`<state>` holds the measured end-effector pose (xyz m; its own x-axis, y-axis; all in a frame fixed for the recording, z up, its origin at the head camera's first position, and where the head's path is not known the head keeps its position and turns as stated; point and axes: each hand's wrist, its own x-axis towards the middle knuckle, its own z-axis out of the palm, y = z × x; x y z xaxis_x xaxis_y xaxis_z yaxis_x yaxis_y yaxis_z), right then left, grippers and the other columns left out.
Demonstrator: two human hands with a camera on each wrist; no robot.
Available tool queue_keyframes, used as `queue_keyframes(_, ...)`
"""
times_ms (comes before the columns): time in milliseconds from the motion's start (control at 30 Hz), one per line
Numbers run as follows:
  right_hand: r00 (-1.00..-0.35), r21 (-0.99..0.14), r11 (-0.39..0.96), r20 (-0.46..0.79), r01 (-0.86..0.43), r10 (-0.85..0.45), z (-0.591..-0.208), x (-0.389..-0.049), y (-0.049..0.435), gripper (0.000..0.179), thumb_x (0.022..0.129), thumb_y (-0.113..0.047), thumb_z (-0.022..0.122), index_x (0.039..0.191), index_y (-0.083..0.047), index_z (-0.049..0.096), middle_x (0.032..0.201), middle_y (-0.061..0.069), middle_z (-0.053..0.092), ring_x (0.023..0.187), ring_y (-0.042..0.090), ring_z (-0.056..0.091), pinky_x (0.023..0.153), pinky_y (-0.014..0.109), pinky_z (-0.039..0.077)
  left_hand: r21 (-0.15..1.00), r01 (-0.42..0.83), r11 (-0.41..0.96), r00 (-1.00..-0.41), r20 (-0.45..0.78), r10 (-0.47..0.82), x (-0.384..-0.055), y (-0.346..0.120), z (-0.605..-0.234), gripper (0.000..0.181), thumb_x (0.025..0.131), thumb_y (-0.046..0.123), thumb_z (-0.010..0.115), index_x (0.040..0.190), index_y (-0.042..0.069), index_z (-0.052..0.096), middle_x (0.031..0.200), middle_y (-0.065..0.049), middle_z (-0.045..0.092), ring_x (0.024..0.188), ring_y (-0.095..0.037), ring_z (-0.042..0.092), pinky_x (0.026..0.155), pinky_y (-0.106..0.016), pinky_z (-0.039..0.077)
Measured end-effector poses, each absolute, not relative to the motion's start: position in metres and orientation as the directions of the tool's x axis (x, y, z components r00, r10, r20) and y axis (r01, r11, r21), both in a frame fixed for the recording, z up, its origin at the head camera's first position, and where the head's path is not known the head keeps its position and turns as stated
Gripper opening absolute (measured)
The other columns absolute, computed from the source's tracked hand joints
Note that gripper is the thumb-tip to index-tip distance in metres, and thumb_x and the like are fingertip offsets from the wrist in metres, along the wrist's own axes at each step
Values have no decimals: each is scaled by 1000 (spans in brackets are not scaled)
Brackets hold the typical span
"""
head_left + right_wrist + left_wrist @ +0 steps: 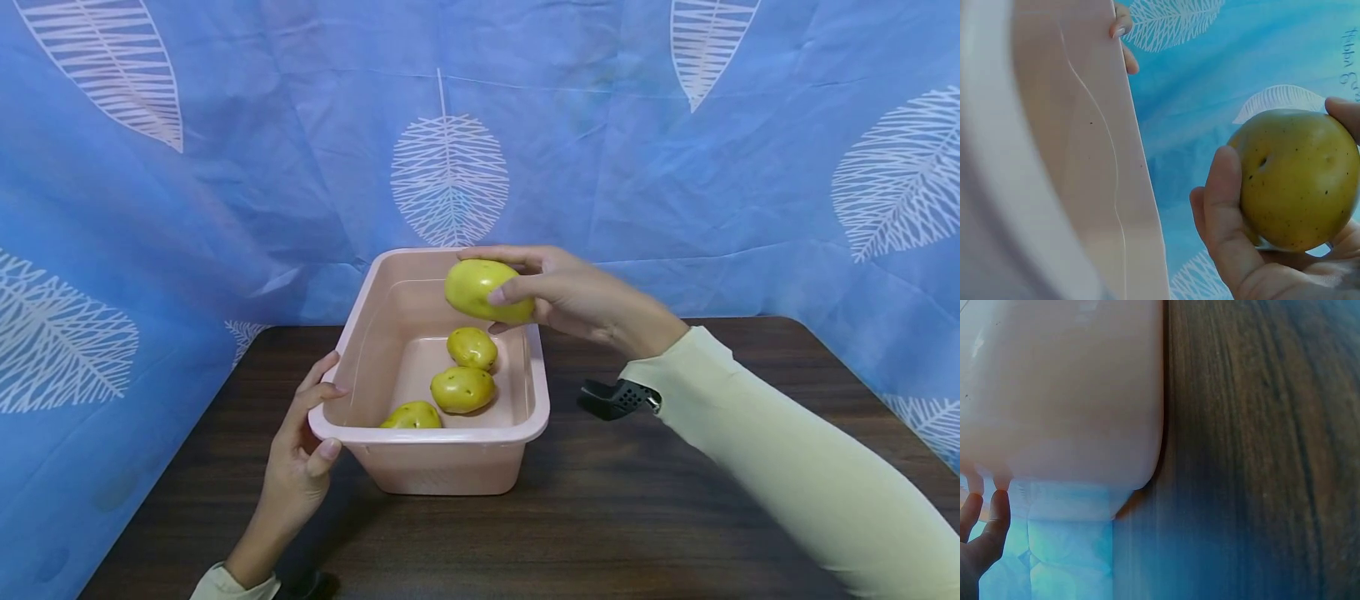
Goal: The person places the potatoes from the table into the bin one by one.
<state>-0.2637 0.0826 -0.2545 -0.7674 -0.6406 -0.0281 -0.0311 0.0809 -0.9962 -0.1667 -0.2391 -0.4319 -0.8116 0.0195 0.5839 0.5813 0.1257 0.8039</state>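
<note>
My right hand (573, 296) holds a yellow-green potato (472, 287) above the right rim of a pink plastic tub (442, 467). In the right wrist view, fingers and thumb lie around the potato (1297, 178), whose smooth skin has small dark specks. Inside the tub, three similar potatoes lie in a line: one farther back (472, 347), one in the middle (462, 390), and one (412, 415) partly hidden by the near rim. At the tub's near left corner, my left hand (296, 462) grips the rim, fingers over the edge and thumb against the outside.
The tub stands on a dark wood-grain table (637, 517). Behind and beside the table hangs a blue cloth (585, 167) printed with white leaves. A black strap (618, 398) shows at the right wrist, under a pale sleeve (757, 433).
</note>
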Motion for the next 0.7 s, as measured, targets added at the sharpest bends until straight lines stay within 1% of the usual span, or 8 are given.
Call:
queue_keyframes(200,-771,-998,48,-62,41,-634,-253,-275,58,63,96,-8,63,156,-21,50,152,12,51,125,32,61,104,48,57,811,570,132,-819,574,14,-166,-240,-431,47,89,4,61,134,-5,51,170,-14,31,145,-31,35,107,-16,45)
queue_keyframes(400,-796,-997,33,-71,64,-601,-252,-289,31,58,98,-10,63,154,-22,53,150,11,51,124,33,60,103,47,57,816,567,114,-822,569,16,-166,-240,-432,47,89,4,61,134,-5,50,170,-14,30,147,-32,34,108,-16,44)
queue_keyframes(600,-812,-995,8,-87,101,-577,-257,-305,9,55,99,-10,65,151,-22,56,148,11,53,122,31,60,113,55,49,818,565,110,-824,567,18,-166,-240,-431,47,89,4,62,134,-5,51,170,-14,30,147,-33,33,108,-17,43)
queue_keyframes(700,-814,-993,8,-102,118,-572,-262,-314,2,55,100,-9,64,152,-22,55,148,10,53,122,30,60,110,53,51,819,566,98,-824,566,24,-166,-240,-431,48,88,3,62,134,-4,51,170,-14,30,148,-33,33,108,-18,43)
